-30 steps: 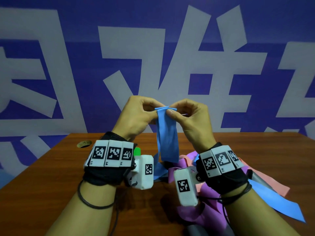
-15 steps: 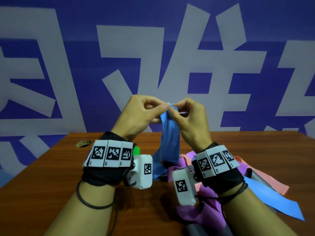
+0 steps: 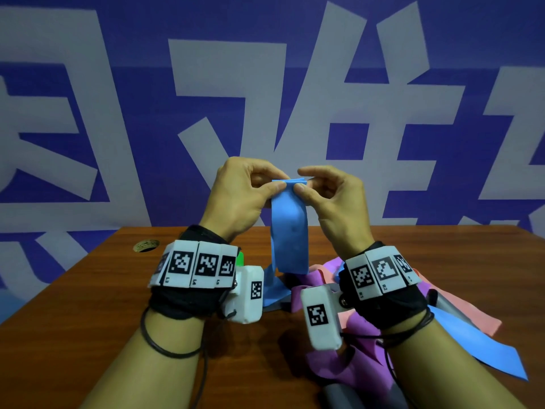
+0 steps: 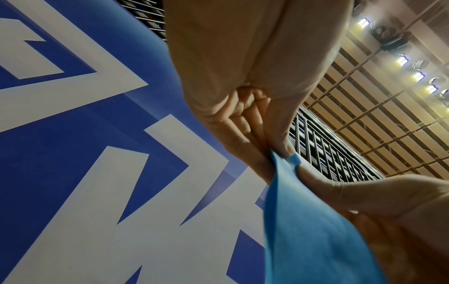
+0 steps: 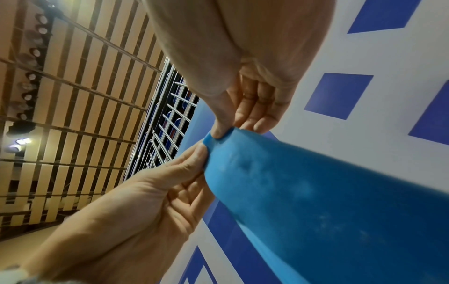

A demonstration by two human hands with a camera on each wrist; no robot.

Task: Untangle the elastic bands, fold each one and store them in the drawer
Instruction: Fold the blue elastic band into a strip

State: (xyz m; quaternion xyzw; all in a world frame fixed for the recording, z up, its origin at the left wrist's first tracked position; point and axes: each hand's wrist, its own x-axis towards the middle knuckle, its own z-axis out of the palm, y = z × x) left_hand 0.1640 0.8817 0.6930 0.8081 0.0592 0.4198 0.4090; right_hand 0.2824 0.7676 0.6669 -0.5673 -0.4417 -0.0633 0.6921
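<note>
Both hands up in front of me now, my left hand (image 3: 236,196) pinching one top corner of the flat sky-blue elastic band (image 3: 290,231) between thumb and forefinger, my right hand (image 3: 336,199) pinching the other corner the same way, so each hand is clamped on that one strip and the top edge runs level between them. The left wrist view shows my thumb tip pressed right on the blue edge; the right wrist view shows the same pinch from the other side, the other fingers curled loosely behind. The band hangs straight down from my hands in what looks like a doubled length, its lower end reaching down toward the brown wooden table (image 3: 88,305), where more blue rubber trails off to my right. Behind my right wrist sits the rest of the job: a crumpled purple elastic band (image 3: 356,349) and a salmon-pink elastic band (image 3: 483,323) lying across each other, with some grey handle-like pieces among them that I can't make out properly. A small brass-coloured round fitting (image 3: 146,245) is set in the table far to my left. I'd call this the folding step for the blue one, with the corners matched and the edges squared. Next I need to bring the hanging end up to halve it again, keeping the edges flush, since this rubber wants to slip and spring open. No drawer in sight yet, so storing comes later.
</note>
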